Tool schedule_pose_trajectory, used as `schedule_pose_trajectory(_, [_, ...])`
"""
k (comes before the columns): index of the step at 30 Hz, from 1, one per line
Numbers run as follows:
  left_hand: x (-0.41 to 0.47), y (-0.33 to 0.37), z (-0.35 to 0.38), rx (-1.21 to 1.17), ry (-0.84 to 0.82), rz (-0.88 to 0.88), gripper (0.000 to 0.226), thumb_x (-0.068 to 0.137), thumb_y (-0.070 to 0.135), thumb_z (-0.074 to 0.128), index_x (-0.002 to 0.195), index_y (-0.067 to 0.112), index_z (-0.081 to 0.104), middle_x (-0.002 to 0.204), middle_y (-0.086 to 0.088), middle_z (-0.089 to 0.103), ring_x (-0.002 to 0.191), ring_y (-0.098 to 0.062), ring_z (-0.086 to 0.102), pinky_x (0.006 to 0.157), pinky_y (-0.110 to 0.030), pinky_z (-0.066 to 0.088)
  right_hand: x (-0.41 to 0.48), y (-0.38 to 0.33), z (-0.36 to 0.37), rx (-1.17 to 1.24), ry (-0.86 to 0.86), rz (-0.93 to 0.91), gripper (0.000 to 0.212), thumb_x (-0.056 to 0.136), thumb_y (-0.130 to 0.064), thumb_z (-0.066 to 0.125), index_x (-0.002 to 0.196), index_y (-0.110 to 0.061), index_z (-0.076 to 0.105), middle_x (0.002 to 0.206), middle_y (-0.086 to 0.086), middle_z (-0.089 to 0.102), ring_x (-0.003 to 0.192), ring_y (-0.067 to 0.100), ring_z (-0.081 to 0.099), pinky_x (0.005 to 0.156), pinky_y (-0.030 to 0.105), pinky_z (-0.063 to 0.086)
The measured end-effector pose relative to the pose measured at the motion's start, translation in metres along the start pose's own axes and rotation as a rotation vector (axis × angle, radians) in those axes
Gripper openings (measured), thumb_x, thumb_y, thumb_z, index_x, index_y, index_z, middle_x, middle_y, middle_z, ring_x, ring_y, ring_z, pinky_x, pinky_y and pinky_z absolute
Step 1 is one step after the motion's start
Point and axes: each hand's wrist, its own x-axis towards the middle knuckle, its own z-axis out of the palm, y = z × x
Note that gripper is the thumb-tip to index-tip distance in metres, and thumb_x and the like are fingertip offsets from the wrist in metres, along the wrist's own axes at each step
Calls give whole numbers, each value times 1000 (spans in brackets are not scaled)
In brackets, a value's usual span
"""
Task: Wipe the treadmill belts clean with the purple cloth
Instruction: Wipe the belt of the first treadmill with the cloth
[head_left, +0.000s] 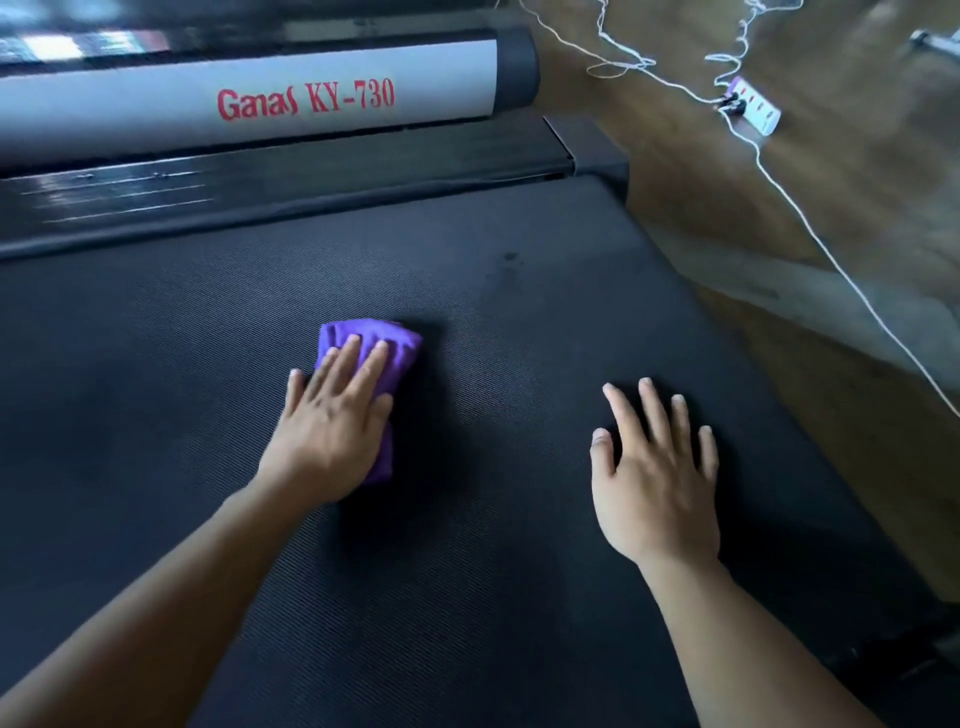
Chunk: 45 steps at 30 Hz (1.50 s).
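The treadmill belt (467, 597) fills most of the view, dark and finely ribbed. The purple cloth (387, 345) lies folded on it, a little toward 10 o'clock from the centre of the view. The left hand (332, 431) presses down on the cloth with straight, slightly spread fingers, not curled round it; the cloth shows past the fingertips at 12 o'clock and along the hand's edge at 3 o'clock. The right hand (654, 478) lies toward 4 o'clock from the cloth, well apart from it, palm down on the bare belt with fingers spread wide, holding nothing. At 11 o'clock a grey cover (156, 114) with red lettering runs across the head of the belt. At 1 o'clock a white power strip (756, 106) sits on the wooden floor (857, 197), and a white cord (810, 234) trails from it toward 4 o'clock.
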Motion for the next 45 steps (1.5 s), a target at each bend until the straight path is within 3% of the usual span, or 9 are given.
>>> schedule_pose_trajectory(5, [54,1,-4,-20,100,-234,57,99,38,24,154,29,11,162,-5,4,149,-23,3,119,-48,0,-1,-3,-2,-11,-1,7,56,94,-50,23,147,-38,38,159,-3,31,148,27,23,119,52,15])
schedule_pose_trajectory(11, [105,6,-11,-17,97,-291,58,99,39,23,154,25,9,162,-9,2,149,-26,0,119,-49,-3,41,19,-15,-49,45,-98,50,92,-44,32,131,-28,58,132,8,54,135,38,40,113,59,26])
schedule_pose_trajectory(18, [178,12,-13,6,65,-259,58,100,38,24,154,26,9,162,-7,0,149,-27,-1,119,-49,-4,47,23,-5,-46,27,-45,54,93,-46,26,143,-31,42,156,6,34,146,34,26,117,56,19])
schedule_pose_trajectory(22, [219,40,-6,22,75,-230,58,100,40,25,154,25,10,162,-10,1,149,-29,1,119,-49,-3,51,26,-3,-64,29,-51,54,93,-46,26,144,-34,39,159,3,31,148,32,24,118,55,18])
schedule_pose_trajectory(34, [290,189,35,10,-3,78,61,97,44,26,154,28,10,163,-5,0,149,-26,-1,119,-47,-3,51,28,-3,-45,-2,-67,54,96,-47,27,148,-34,34,162,3,27,151,28,17,122,52,11])
schedule_pose_trajectory(38, [267,223,46,51,-68,296,59,99,44,25,154,31,7,163,-3,-1,149,-22,-2,119,-45,-5,51,28,-5,-29,-4,-56,54,95,-46,29,147,-36,35,162,1,26,151,27,17,122,51,11])
schedule_pose_trajectory(45, [153,169,40,86,-128,694,59,99,51,24,153,36,7,162,7,1,149,-13,-2,120,-44,-3,52,26,-7,-24,-8,-39,53,92,-46,30,143,-37,39,160,-1,30,150,27,20,121,51,13])
